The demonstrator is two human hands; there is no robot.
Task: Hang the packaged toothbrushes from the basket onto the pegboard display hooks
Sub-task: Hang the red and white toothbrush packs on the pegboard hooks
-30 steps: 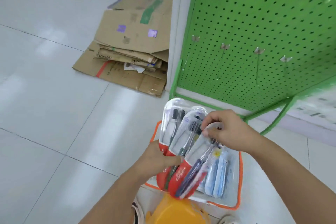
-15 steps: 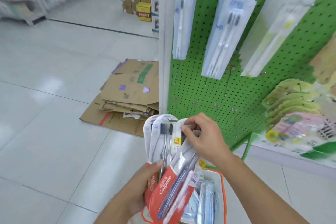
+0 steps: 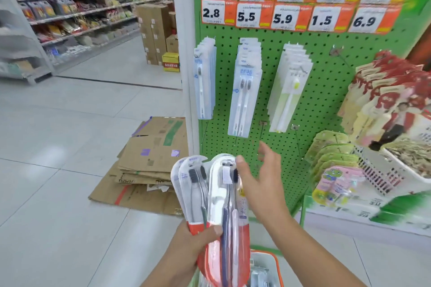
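Flattened cardboard boxes [image 3: 151, 165] lie on the floor at left. The left hand [image 3: 198, 244] grips a fan of packaged toothbrushes [image 3: 210, 196] by their red bases, upright above the orange-rimmed basket [image 3: 276, 263]. The right hand [image 3: 261, 182] is spread — thumb touching the front pack, fingers reaching toward the green pegboard [image 3: 326, 91], where bare hooks [image 3: 263, 130] project below hanging packs.

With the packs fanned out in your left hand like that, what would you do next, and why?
Probably pinch the top of the frontmost pack with the right hand and draw it free. That hand is open, its thumb just touching the pack, while the left hand grips the bundle's bottoms. A bare hook waits on the pegboard just above.
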